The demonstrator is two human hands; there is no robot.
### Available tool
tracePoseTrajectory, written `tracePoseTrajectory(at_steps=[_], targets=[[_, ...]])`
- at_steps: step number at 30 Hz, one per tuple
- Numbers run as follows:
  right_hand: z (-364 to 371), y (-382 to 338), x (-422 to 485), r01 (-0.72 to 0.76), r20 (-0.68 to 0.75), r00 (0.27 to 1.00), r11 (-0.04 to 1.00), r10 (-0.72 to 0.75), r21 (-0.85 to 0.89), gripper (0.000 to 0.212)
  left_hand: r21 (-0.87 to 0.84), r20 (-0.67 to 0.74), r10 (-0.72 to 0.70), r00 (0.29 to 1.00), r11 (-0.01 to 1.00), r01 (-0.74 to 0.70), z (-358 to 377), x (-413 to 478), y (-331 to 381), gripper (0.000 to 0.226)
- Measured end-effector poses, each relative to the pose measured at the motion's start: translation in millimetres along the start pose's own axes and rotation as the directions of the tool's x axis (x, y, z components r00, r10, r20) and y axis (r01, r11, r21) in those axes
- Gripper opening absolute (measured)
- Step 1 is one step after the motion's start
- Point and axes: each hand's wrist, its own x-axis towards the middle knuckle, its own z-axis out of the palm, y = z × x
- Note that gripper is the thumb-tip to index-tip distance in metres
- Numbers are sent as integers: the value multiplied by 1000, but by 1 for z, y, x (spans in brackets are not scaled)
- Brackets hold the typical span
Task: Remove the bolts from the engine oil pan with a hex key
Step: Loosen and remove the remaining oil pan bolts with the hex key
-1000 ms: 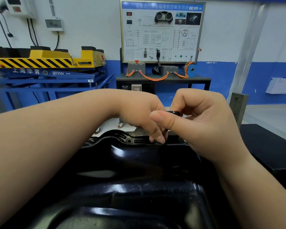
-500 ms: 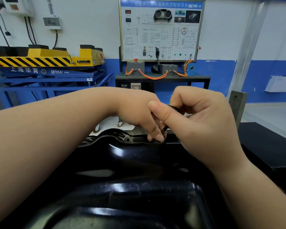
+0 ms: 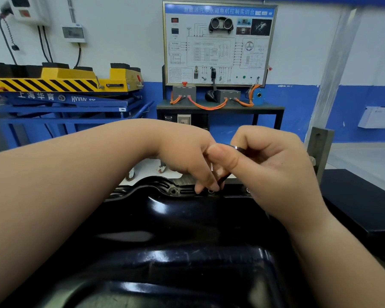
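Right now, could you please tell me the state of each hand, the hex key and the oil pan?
Oil pan, sump side up, far flange in view.
Hex key, tilted, tip down at that flange.
Right hand, grips the key's upper bend.
Left hand, fingertips at the key's lower end; grip unclear.

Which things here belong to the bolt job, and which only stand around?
For the job: oil pan; hex key, gripped by the right hand; left hand, fingertips by the key's lower end; bolt on the pan's rim.
Only standing around: wiring board; yellow lift; orange cables; white wall box.
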Motion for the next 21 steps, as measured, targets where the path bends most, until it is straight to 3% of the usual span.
tracePoseTrajectory(at_steps=[3, 6, 10, 13, 18, 21], targets=[[-6, 7, 4, -111, 177, 976, 988, 128, -104, 39, -220, 13, 5, 1000, 975, -2, -2, -2, -6, 39], [-4, 12, 3, -190, 246, 945, 975, 214, -118, 52, -388, -82, -40, 996, 922, 5, -1, -2, -13, 30], [-2, 5, 3, -111, 106, 990, 981, 94, 161, 58, -518, -180, -135, 974, 855, 23, -2, 3, -16, 46], [-6, 3, 9, -129, -4, 991, 960, 135, 246, 53, -598, -234, -204, 951, 801, 24, -2, 6, -15, 51], [-4, 14, 38, -287, -6, 957, 937, 291, -202, 22, -735, -293, -298, 909, 678, -15, -4, 9, -14, 73], [4, 15, 53, -264, 76, 951, 913, 300, -310, 8, -765, -297, -313, 902, 644, -28, -5, 8, -12, 73]])
